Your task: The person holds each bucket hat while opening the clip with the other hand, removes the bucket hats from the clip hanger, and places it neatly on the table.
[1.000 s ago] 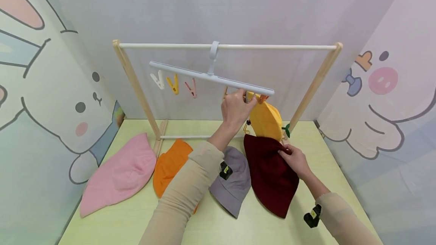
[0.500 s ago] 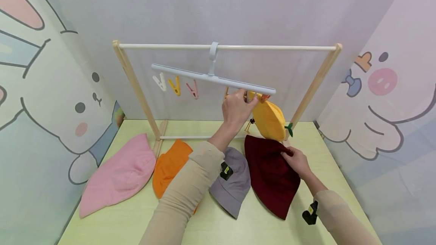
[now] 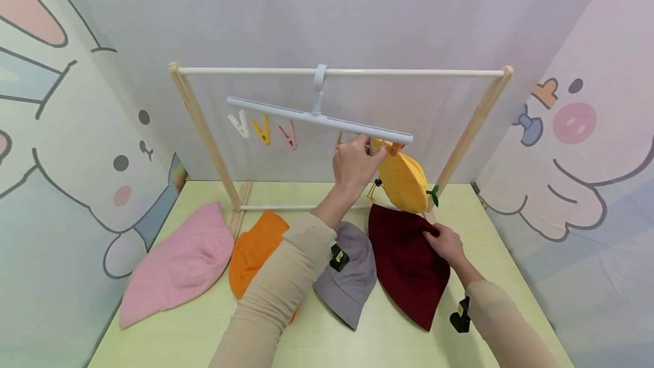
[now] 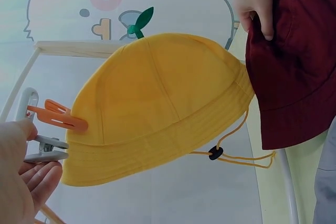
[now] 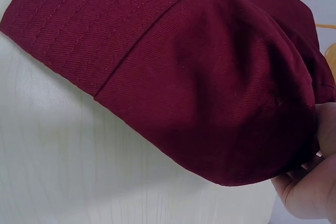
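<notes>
My left hand (image 3: 355, 161) is under the lower, right end of a pale blue hanger (image 3: 317, 118), pinching a grey clothespin (image 4: 46, 149). A yellow bucket hat (image 4: 157, 98) with a green sprout hangs sideways there, gripped by an orange clothespin (image 4: 58, 116). The grey clothespin's tips are at the hat's brim; whether they bite on it I cannot tell. My right hand (image 3: 443, 241) pinches the crown of a maroon bucket hat (image 3: 406, 263), which stays low over the table beneath the yellow hat. In the right wrist view the maroon hat hides most of the fingers.
White (image 3: 238, 124), yellow (image 3: 261, 129) and pink clothespins (image 3: 288, 134) hang at the hanger's left. The hanger hooks on the white rod (image 3: 409, 72) of a wooden rack. Pink (image 3: 179, 266), orange (image 3: 258, 249) and grey hats (image 3: 349, 268) lie on the table (image 3: 388, 345).
The yellow hat has swung slightly to the right, its sprout end lower. The maroon hat and right hand have shifted a little right and down. The left hand has barely moved.
</notes>
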`<state>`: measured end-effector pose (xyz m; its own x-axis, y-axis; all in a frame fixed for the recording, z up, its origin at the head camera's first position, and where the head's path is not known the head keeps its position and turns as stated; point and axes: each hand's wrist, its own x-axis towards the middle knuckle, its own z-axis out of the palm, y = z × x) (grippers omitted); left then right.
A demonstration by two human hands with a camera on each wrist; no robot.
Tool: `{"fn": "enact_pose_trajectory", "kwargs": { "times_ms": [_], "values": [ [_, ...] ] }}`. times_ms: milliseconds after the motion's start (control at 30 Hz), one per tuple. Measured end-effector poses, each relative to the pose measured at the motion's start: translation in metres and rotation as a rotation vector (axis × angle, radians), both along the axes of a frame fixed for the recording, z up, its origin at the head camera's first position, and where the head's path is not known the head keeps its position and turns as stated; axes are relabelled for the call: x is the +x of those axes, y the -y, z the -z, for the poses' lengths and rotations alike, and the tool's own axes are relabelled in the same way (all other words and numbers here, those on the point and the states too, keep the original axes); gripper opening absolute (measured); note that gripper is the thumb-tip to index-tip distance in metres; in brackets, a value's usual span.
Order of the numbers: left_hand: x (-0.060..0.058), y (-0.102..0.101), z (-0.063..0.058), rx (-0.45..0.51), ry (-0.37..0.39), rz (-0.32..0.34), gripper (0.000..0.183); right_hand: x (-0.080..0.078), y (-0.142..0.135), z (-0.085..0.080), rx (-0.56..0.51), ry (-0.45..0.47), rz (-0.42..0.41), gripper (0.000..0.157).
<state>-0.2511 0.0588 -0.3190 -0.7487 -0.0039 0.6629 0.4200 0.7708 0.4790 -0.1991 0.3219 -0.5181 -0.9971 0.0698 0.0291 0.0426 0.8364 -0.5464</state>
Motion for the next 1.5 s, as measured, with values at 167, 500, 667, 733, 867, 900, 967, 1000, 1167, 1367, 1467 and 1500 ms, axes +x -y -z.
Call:
{"fn": "enact_pose_trajectory", "kwargs": {
  "times_ms": [167, 500, 667, 733, 867, 900, 967, 1000, 1167, 1367, 1467, 1500],
  "values": [
    [0.000, 0.000, 0.000, -0.003, 0.000, 0.004, 0.024, 0.001, -0.003, 0.002, 0.049, 0.026, -0.002, 0.023],
    [0.001, 0.000, 0.000, 0.002, 0.010, 0.010, 0.024, 0.001, -0.006, 0.003, 0.083, 0.081, 0.058, 0.029],
    [0.003, 0.001, 0.000, -0.002, 0.018, 0.012, 0.024, 0.003, -0.007, 0.005, 0.084, 0.116, 0.086, 0.027],
    [0.004, 0.001, 0.000, -0.007, 0.018, 0.008, 0.024, 0.004, -0.007, 0.005, 0.082, 0.125, 0.085, 0.026],
    [0.006, 0.001, -0.001, -0.010, 0.022, 0.006, 0.025, 0.005, -0.007, 0.007, 0.091, 0.126, 0.094, 0.025],
    [0.006, 0.001, -0.002, -0.007, 0.025, 0.008, 0.025, 0.005, -0.008, 0.007, 0.095, 0.125, 0.096, 0.024],
    [0.007, 0.001, -0.002, -0.003, 0.030, 0.015, 0.026, 0.005, -0.008, 0.008, 0.103, 0.121, 0.101, 0.024],
    [0.007, 0.001, -0.003, -0.004, 0.030, 0.017, 0.026, 0.005, -0.008, 0.009, 0.105, 0.119, 0.101, 0.024],
    [0.007, 0.002, -0.003, -0.020, 0.014, 0.019, 0.027, 0.004, -0.009, 0.011, 0.109, 0.111, 0.097, 0.024],
    [0.007, 0.004, -0.003, -0.040, -0.017, 0.020, 0.027, 0.002, -0.011, 0.012, 0.112, 0.100, 0.084, 0.024],
    [0.007, 0.005, -0.004, -0.043, -0.016, 0.021, 0.027, 0.001, -0.011, 0.013, 0.110, 0.099, 0.086, 0.025],
    [0.007, 0.005, -0.004, -0.043, -0.014, 0.022, 0.027, 0.000, -0.011, 0.013, 0.111, 0.099, 0.089, 0.025]
  ]
}}
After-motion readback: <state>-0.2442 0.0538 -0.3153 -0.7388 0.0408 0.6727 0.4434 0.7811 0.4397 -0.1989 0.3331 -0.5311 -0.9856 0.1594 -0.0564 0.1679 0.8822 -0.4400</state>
